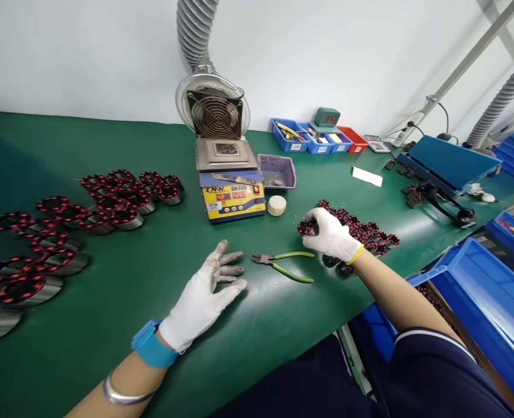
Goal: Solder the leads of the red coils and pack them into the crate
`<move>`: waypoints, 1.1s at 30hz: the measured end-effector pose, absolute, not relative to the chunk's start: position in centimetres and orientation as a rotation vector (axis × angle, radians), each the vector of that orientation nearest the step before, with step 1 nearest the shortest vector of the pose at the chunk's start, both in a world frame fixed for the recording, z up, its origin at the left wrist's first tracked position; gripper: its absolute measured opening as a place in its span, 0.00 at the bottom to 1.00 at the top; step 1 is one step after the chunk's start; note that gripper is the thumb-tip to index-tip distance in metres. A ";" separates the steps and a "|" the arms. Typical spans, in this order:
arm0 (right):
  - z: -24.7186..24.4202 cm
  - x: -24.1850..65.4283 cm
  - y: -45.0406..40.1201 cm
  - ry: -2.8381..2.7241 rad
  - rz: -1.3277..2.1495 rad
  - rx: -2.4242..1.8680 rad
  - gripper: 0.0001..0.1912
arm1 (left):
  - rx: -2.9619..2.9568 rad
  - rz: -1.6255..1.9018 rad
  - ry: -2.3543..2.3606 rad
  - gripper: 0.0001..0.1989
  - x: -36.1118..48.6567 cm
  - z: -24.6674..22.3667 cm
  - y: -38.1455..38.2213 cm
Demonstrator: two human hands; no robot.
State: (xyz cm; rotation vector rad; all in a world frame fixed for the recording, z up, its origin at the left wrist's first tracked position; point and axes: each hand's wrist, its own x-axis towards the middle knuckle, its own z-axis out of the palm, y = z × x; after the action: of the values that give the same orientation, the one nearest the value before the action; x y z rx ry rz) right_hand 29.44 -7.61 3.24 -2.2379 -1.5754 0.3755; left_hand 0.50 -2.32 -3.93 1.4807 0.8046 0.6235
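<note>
My left hand (204, 296), in a white glove with grey-stained fingertips, hovers over or rests on the green mat, fingers apart and holding nothing. To its right lies a pair of cutting pliers (283, 264) with green handles, jaws toward that hand. My right hand (329, 232), gloved too, has its fingers closed round a motor stator (305, 227) with red and black windings. That stator is at the left edge of a cluster of similar stators (372, 235), partly covered by my hand and wrist.
More stators (121, 200) stand in groups on the left. A yellow and blue solder pot (233, 200) sits at the back under a fan and duct. Beside it are a purple tray (277, 172) and a round whitish tin (276, 205). Blue bins (478, 290) stand at the right.
</note>
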 end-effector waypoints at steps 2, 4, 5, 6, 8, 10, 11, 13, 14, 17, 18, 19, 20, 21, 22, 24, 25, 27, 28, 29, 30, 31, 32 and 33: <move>3.0 30.2 -8.7 -1.688 0.241 -2.480 0.18 | 1.491 0.632 0.813 0.46 0.5 -4.2 -2.3; 3.2 30.5 -9.6 -1.774 0.152 -2.611 0.16 | 1.510 0.648 0.827 0.46 0.5 -4.4 -2.2; 3.4 30.5 -10.0 -1.813 0.091 -2.645 0.14 | 1.528 0.665 0.838 0.45 0.4 -4.5 -2.0; 3.7 30.5 -10.4 -1.854 0.006 -2.663 0.11 | 1.556 0.697 0.857 0.44 0.3 -4.5 -1.8; 4.4 30.2 -10.9 -1.935 -0.203 -2.634 0.08 | 1.659 0.818 0.957 0.41 -0.1 -4.1 -0.7; 4.6 29.6 -11.0 -1.981 -0.365 -2.473 0.07 | 1.836 1.006 1.206 0.36 -1.1 -3.4 1.1; 4.5 29.1 -10.8 -1.991 -0.359 -2.349 0.08 | 1.936 1.096 1.390 0.34 -1.8 -3.0 2.2; 3.9 27.2 -10.4 -2.044 -0.223 -2.056 0.14 | 2.072 1.174 1.759 0.30 -3.6 -2.2 4.3; 3.4 25.8 -10.2 -2.092 -0.130 -1.908 0.16 | 2.105 1.158 1.912 0.30 -4.5 -1.9 5.3; 1.5 20.3 -9.9 -2.315 0.111 -1.517 0.21 | 2.172 0.998 2.155 0.30 -6.5 -1.7 7.4; 0.7 18.5 -9.8 -2.399 0.186 -1.412 0.22 | 2.214 0.947 2.171 0.31 -6.7 -1.9 7.9; -0.2 16.8 -9.8 -2.477 0.258 -1.338 0.23 | 2.265 0.907 2.162 0.32 -6.7 -2.3 8.3; -1.0 15.5 -9.7 -2.523 0.301 -1.277 0.24 | 2.312 0.874 2.136 0.32 -6.5 -2.7 8.7; -1.7 14.5 -9.6 -2.552 0.329 -1.233 0.25 | 2.343 0.847 2.106 0.31 -6.2 -3.1 9.0; -2.4 13.9 -9.5 -2.568 0.347 -1.196 0.26 | 2.357 0.826 2.081 0.29 -5.8 -3.4 9.2; -3.2 13.5 -9.4 -2.571 0.365 -1.145 0.27 | 2.358 0.815 2.060 0.25 -5.1 -3.9 9.5; -3.5 13.7 -9.3 -2.562 0.372 -1.138 0.27 | 2.363 0.818 2.053 0.23 -4.8 -4.0 9.6; -3.7 14.4 -9.2 -2.526 0.377 -1.162 0.26 | 2.373 0.839 2.052 0.21 -4.7 -4.0 9.8; -3.7 14.8 -9.2 -2.503 0.372 -1.184 0.26 | 2.360 0.838 2.063 0.21 -4.7 -4.0 9.9; -3.8 15.1 -9.1 -2.482 0.366 -1.203 0.25 | 2.330 0.823 2.077 0.20 -4.8 -3.9 10.0; -3.8 15.3 -9.0 -2.468 0.359 -1.212 0.25 | 2.288 0.803 2.092 0.20 -4.9 -3.9 10.1; -3.8 15.4 -9.0 -2.458 0.354 -1.212 0.25 | 2.246 0.782 2.100 0.19 -4.9 -3.9 10.1; -3.8 15.4 -8.9 -2.453 0.349 -1.206 0.24 | 2.215 0.766 2.095 0.18 -5.0 -3.9 10.1; -3.8 15.5 -8.9 -2.450 0.346 -1.197 0.24 | 2.202 0.759 2.075 0.16 -5.0 -4.0 9.8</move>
State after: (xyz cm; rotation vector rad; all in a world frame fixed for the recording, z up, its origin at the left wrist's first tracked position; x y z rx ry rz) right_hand 15.48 -8.89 -3.80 -1.1974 -2.4504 0.3461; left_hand -5.00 9.83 -3.96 2.2018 2.0752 0.7590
